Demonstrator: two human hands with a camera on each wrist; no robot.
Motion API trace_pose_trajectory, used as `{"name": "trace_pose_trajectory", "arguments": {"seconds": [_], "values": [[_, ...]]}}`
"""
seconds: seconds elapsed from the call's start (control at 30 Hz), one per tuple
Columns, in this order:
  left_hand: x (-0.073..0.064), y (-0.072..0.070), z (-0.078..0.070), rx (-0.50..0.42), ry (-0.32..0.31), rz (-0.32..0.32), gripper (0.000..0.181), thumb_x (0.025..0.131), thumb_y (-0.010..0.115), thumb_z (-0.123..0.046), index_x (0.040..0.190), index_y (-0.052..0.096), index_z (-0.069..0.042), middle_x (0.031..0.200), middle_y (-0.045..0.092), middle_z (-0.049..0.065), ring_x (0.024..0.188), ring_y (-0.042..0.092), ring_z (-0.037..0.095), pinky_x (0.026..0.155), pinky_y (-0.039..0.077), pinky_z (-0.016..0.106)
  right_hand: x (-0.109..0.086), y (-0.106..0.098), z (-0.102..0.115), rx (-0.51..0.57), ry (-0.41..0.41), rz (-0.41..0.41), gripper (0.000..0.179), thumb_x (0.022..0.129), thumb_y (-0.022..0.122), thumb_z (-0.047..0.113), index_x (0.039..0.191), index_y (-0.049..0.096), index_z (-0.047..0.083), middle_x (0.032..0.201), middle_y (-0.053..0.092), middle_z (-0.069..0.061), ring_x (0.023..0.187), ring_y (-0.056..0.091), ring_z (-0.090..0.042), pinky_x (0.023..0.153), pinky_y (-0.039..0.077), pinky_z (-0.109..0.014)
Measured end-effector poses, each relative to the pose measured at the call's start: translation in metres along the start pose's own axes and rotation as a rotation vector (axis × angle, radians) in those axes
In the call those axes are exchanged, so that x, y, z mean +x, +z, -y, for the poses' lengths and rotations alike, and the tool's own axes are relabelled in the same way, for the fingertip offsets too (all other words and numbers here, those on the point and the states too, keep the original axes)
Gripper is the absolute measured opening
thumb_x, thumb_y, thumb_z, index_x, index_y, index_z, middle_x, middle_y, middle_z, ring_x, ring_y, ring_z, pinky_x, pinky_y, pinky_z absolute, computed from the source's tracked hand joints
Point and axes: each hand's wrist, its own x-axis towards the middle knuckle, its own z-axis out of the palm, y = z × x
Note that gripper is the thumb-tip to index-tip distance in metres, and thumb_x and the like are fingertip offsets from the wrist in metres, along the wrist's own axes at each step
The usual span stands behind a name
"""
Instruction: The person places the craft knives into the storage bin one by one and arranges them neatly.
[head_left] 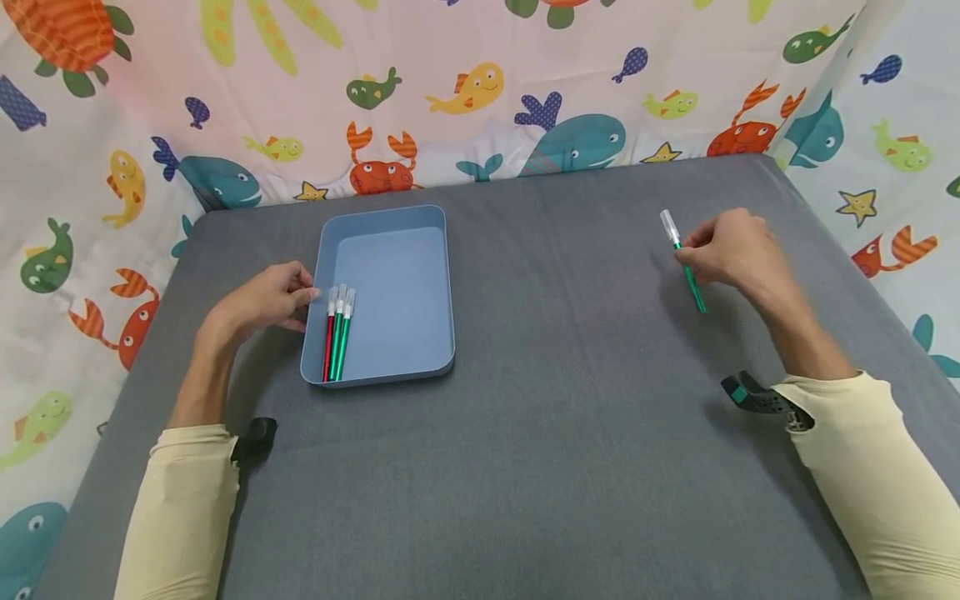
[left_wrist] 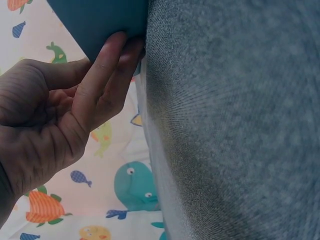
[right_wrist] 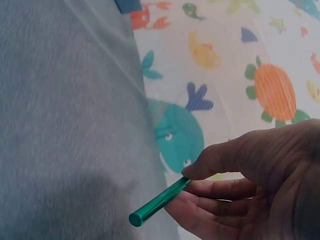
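Note:
My right hand (head_left: 738, 246) pinches a green craft knife (head_left: 693, 287) with a clear cap between thumb and fingers, over the right side of the table. In the right wrist view the round butt end of the green craft knife (right_wrist: 145, 212) points away from the fingers. At the left, my left hand (head_left: 270, 296) grips the left wall of a blue tray (head_left: 397, 292), thumb at the rim and fingers against the outside. Inside the tray, along its left side, lie a red craft knife (head_left: 328, 346) and two green craft knives (head_left: 341, 342), all with clear caps toward the far end.
A grey cloth (head_left: 525, 467) covers the table. Behind it and at both sides hangs a white curtain (head_left: 465, 33) printed with sea animals. Each wrist wears a dark strap, such as the right wrist strap (head_left: 757, 398).

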Motion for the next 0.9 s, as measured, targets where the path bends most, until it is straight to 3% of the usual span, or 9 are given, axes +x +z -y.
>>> {"name": "trace_pose_trajectory", "arguments": {"seconds": [0.23,0.43,0.9], "values": [[-0.001,0.001,0.001,-0.006,0.006,-0.003,0.035,0.112,0.046,-0.015,0.135,0.04,0.011,0.132,0.052,0.033,0.114,0.062,0.043,0.096,0.062,0.054,-0.004,0.006,0.021,0.062,-0.062,0.026,0.033,0.098,0.072,0.02,0.115,0.074,-0.008,0.107,0.073,-0.031,0.07,0.074,-0.021,0.055,0.056,-0.017],[-0.001,0.0,0.001,-0.003,0.003,-0.007,0.035,0.112,0.047,-0.015,0.135,0.04,0.011,0.132,0.052,0.033,0.114,0.062,0.043,0.096,0.062,0.055,-0.01,0.014,0.044,0.1,-0.121,0.023,0.028,0.097,0.074,0.017,0.113,0.075,-0.006,0.106,0.074,-0.029,0.071,0.076,-0.022,0.058,0.061,-0.018],[-0.001,0.002,-0.002,0.001,-0.008,-0.01,0.036,0.113,0.045,-0.015,0.136,0.04,0.011,0.133,0.052,0.034,0.116,0.061,0.045,0.097,0.062,0.056,-0.021,0.027,0.087,0.179,-0.261,0.042,0.02,0.096,0.073,0.013,0.107,0.077,-0.003,0.102,0.076,-0.024,0.072,0.073,-0.021,0.057,0.055,-0.01]]}}
